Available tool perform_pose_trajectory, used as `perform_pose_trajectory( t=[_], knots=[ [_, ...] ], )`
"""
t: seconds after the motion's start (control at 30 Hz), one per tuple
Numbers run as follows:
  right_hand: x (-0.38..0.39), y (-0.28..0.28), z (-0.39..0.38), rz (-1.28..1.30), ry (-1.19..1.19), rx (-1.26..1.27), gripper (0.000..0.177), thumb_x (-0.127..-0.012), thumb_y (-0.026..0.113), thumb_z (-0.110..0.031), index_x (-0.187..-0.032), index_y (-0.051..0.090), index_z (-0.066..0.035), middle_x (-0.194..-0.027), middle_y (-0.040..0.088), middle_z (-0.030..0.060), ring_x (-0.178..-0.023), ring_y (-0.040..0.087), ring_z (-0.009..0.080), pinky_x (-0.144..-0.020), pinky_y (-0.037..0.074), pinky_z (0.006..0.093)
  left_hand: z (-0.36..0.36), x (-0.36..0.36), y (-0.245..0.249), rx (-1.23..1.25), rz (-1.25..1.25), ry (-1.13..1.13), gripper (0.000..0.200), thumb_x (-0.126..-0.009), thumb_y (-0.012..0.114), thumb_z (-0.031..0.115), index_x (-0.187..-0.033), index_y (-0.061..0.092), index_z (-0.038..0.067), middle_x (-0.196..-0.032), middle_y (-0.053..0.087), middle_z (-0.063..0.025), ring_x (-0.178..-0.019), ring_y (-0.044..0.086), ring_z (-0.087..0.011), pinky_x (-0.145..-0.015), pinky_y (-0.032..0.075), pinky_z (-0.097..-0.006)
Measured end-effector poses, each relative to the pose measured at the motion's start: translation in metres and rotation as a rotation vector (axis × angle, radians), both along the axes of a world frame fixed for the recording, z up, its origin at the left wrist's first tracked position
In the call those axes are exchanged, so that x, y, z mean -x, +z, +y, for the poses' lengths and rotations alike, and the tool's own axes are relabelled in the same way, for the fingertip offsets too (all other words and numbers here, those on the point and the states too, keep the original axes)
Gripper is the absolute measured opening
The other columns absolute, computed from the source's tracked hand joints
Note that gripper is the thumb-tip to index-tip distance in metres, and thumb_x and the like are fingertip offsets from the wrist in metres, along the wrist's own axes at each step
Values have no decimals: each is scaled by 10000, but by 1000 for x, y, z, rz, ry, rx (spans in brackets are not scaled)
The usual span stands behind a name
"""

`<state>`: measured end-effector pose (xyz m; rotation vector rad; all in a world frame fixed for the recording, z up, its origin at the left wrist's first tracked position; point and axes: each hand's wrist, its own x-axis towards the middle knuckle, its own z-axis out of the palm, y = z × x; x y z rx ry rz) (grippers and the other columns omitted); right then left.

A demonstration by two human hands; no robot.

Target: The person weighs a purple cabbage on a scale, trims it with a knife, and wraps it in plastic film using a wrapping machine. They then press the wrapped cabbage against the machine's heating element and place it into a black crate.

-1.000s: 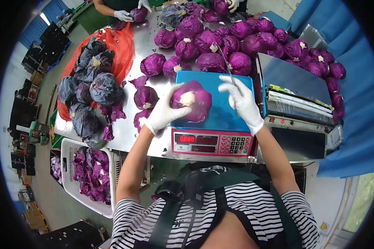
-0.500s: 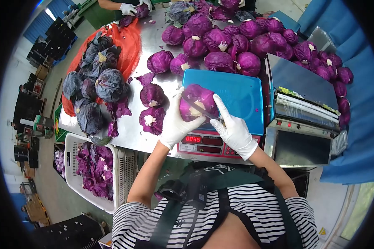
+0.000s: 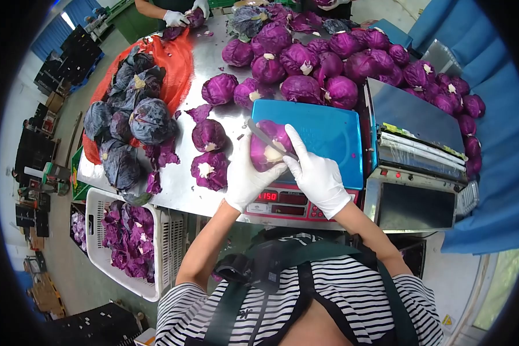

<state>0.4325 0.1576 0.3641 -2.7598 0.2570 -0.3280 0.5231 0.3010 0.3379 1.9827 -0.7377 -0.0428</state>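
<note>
A red cabbage (image 3: 262,154) with a pale stem end facing up sits in my left hand (image 3: 249,180), whose gloved fingers curl round its near left side. My right hand (image 3: 322,180), gloved in white too, grips a knife (image 3: 264,136); the blade lies across the top of the cabbage by the pale stem, and the handle is mostly hidden. Both hands are over the near left part of a scale's blue pan (image 3: 334,138). The red digits of its display (image 3: 266,196) are partly covered by my left hand. Two trimmed cabbages, one upper (image 3: 208,135) and one lower (image 3: 209,170), rest left of it.
Many trimmed cabbages (image 3: 300,57) are heaped behind the scale. Dark untrimmed heads (image 3: 150,120) lie on red netting (image 3: 181,66) at left. A white basket (image 3: 92,230) holds loose leaves. A wrapping machine (image 3: 415,202) stands right. A co-worker's gloved hands (image 3: 176,18) handle a cabbage at the back.
My right hand has shifted slightly up and left, and the knife blade reaches further past the cabbage's upper left. The cabbage is tilted differently. The scale's digits have changed.
</note>
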Motion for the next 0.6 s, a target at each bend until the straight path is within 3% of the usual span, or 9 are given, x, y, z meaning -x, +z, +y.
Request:
perform_pose_trajectory(
  t=[0.13,0.17,0.23,0.3,0.33,0.37,0.43,0.57,0.6],
  knots=[
    [-5,5,-6,32,-38,40,539,-926,502,-344,-1409,352,-159,-659,610,131,-547,604,313,-488,473,409,-2,0,3,21,-23,-22,905,-629,824,351,-1326,359,9,-1170,524,-180,-1044,569,-306,-864,480,-387],
    [-8,0,-18,-45,58,82,501,-927,502,-337,-1384,389,-162,-683,618,130,-568,613,307,-497,479,405,-2,1,3,31,-92,-40,900,-628,824,342,-1324,361,10,-1167,522,-176,-1042,564,-307,-869,475,-387],
    [-13,7,-37,-123,210,180,397,-937,496,-308,-1297,495,-140,-763,641,146,-634,635,297,-527,488,395,-2,0,7,-35,13,-51,913,-637,818,324,-1350,342,12,-1196,507,-179,-1089,537,-312,-913,450,-387],
    [-20,7,-53,-321,226,-96,392,-945,487,-326,-1268,521,-107,-707,617,135,-596,636,237,-533,486,355,-1,-2,-9,17,-80,-56,982,-629,828,311,-1399,292,21,-1253,483,-190,-1138,518,-311,-948,439,-374],
    [-18,13,-53,-232,133,-383,396,-962,456,-370,-1222,552,-87,-641,603,99,-529,600,209,-517,463,320,1,-1,-10,32,-76,-78,1010,-622,835,301,-1414,271,25,-1277,469,-191,-1156,508,-310,-965,430,-372],
    [-20,13,-55,-233,137,-374,396,-962,456,-370,-1222,552,-87,-641,603,99,-529,600,209,-517,463,320,3,1,-11,46,-70,-98,1039,-615,842,290,-1428,250,28,-1301,455,-192,-1174,498,-310,-981,422,-369],
    [-21,9,-53,-119,25,-1004,428,-971,452,-391,-1242,544,-73,-666,609,32,-513,543,100,-517,438,254,4,4,-12,76,-47,-89,1042,-602,852,272,-1423,258,25,-1301,453,-187,-1178,493,-309,-987,419,-374],
    [-28,23,-41,-218,70,-948,431,-967,472,-396,-1209,577,-55,-678,588,5,-531,490,40,-518,413,228,3,-9,-23,133,-41,-127,1043,-622,839,238,-1441,224,39,-1330,427,-195,-1201,477,-297,-995,413,-372],
    [-30,28,-41,-207,74,-840,378,-959,492,-374,-1180,601,-86,-721,641,49,-538,566,115,-529,437,261,2,-12,-26,182,-42,-153,1058,-629,833,220,-1455,195,47,-1340,417,-198,-1205,475,-285,-996,412,-366]
  ],
)
